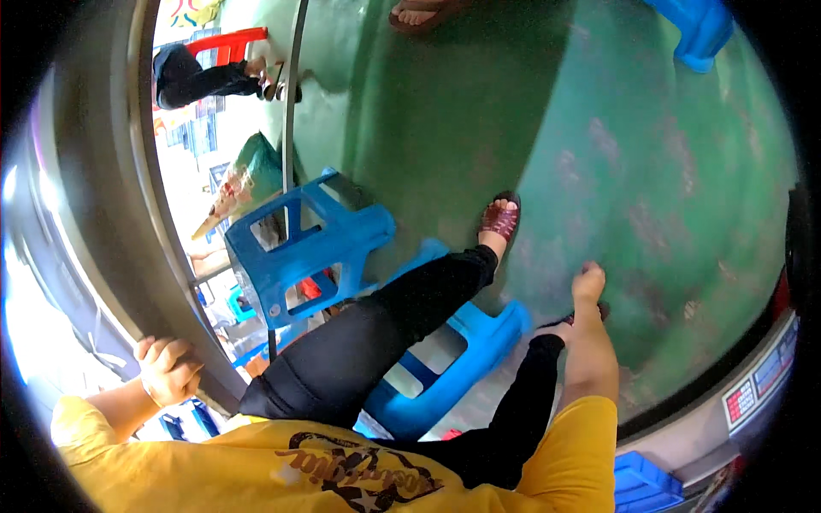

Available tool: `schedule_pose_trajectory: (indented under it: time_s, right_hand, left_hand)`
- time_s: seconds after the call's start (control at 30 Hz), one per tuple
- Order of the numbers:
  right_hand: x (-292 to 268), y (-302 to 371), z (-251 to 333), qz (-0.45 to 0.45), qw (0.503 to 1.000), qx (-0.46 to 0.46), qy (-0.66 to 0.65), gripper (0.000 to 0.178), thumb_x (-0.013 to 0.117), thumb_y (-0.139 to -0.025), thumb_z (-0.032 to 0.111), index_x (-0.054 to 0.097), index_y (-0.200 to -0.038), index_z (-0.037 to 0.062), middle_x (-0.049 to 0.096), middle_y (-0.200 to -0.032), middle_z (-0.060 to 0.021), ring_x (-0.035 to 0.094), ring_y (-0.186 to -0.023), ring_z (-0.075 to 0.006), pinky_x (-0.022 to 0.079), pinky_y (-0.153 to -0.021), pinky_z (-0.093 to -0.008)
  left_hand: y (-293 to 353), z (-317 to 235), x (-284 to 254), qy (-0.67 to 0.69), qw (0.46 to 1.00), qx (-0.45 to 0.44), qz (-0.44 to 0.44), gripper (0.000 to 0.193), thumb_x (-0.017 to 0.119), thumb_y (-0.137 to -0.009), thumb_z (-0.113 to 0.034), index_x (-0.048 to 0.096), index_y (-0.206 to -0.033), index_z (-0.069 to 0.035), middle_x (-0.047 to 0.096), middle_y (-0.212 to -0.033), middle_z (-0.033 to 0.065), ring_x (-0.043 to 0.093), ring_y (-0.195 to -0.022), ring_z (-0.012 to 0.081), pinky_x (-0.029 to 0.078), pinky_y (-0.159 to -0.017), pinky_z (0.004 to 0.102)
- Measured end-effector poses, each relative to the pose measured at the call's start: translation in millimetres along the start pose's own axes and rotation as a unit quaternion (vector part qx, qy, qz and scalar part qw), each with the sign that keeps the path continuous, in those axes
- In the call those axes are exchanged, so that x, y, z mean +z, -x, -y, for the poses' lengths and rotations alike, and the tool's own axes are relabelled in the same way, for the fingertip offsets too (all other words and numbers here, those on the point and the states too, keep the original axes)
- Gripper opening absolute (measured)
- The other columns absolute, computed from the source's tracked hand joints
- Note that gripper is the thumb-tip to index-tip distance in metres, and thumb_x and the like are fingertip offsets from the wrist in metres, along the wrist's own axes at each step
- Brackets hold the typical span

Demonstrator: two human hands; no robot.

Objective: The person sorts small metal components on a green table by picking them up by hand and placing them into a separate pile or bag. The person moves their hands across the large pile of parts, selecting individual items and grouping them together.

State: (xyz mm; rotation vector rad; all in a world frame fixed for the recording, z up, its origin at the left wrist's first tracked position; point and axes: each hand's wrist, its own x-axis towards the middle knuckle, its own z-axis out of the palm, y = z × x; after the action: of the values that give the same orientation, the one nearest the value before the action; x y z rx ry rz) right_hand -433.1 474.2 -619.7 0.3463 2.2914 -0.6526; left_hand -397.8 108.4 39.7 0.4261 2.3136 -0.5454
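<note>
My left hand (168, 369) is at the lower left, beside a wide dark grey-brown frame (120, 171). Its fingers are curled in and no object shows in them; whether it touches the frame I cannot tell. My right arm reaches forward, and my right hand (588, 282) is closed in a fist above the green floor (667, 214), with nothing visible in it. Just beyond that fist is my foot in a dark shoe (604, 310). My other foot wears a dark red woven sandal (499, 218). Black trousers (342, 350) cover my legs.
A blue plastic stool (410, 410) is under my legs; a second blue stool (256, 278) lies tilted at the left. Another blue stool (701, 38) shows top right. A person's foot (416, 15) is at the top. Beyond a metal bar (293, 94), someone sits near a red chair (231, 43).
</note>
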Motion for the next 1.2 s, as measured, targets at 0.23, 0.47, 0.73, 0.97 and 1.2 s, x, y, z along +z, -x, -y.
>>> schedule_pose_trajectory:
  time_s: [0.23, 0.47, 0.73, 0.97, 1.2]
  right_hand:
    - [-58.8, 77.3, -48.9, 0.063, 0.98, 0.095, -0.162, 0.011, 0.06, -0.06, -0.004, 0.063, -0.069, 0.0016, 0.064, -0.072, -0.0136, 0.062, -0.067, -0.0278, 0.049, -0.063, -0.0374]
    - [-80.2, 179.1, 4.4, 0.173, 0.967, -0.152, 0.109, 0.011, 0.055, -0.067, -0.002, 0.062, -0.076, -0.0018, 0.063, -0.085, -0.0219, 0.062, -0.081, -0.0329, 0.049, -0.072, -0.0399]
    - [-36.7, 284.2, 101.8, 0.222, 0.946, -0.165, 0.172, 0.013, 0.055, -0.073, 0.01, 0.064, -0.079, 0.0026, 0.062, -0.084, -0.0217, 0.061, -0.083, -0.035, 0.048, -0.073, -0.0393]
    - [-49.1, 259.4, 87.5, 0.147, 0.986, -0.029, -0.077, 0.018, 0.049, -0.077, 0.002, 0.062, -0.088, -0.0012, 0.063, -0.076, -0.0198, 0.062, -0.069, -0.0317, 0.05, -0.059, -0.0397]
    - [-157.6, 325.0, 230.3, -0.002, 0.897, -0.04, -0.44, 0.017, 0.042, -0.087, 0.007, 0.05, -0.099, -0.0002, 0.056, -0.07, -0.011, 0.053, -0.051, -0.0158, 0.046, -0.043, -0.0263]
  left_hand:
    - [-3.6, 17.1, 8.9, 0.06, 0.995, 0.053, -0.064, 0.02, 0.065, -0.053, -0.015, 0.061, -0.072, -0.016, 0.057, -0.089, 0.0052, 0.056, -0.08, 0.0241, 0.034, -0.081, 0.0474]
    - [-7.4, 20.5, 10.3, 0.144, 0.966, 0.103, -0.19, 0.016, 0.066, -0.059, -0.014, 0.059, -0.073, -0.013, 0.059, -0.088, 0.0035, 0.055, -0.076, 0.0185, 0.036, -0.087, 0.0405]
    - [-5.9, 20.8, 39.0, 0.209, 0.92, 0.153, -0.294, 0.018, 0.062, -0.055, -0.015, 0.053, -0.069, -0.009, 0.052, -0.081, 0.0066, 0.052, -0.076, 0.0248, 0.039, -0.087, 0.0392]
    - [-10.0, 19.1, 38.1, 0.234, 0.87, 0.173, -0.399, 0.009, 0.06, -0.056, -0.013, 0.057, -0.06, -0.006, 0.054, -0.068, 0.0091, 0.053, -0.074, 0.0255, 0.038, -0.083, 0.0337]
    - [-6.6, 11.4, 40.5, 0.15, 0.906, 0.106, -0.382, 0.016, 0.06, -0.054, -0.021, 0.065, -0.063, -0.009, 0.062, -0.07, 0.0067, 0.057, -0.072, 0.0197, 0.036, -0.075, 0.0297]
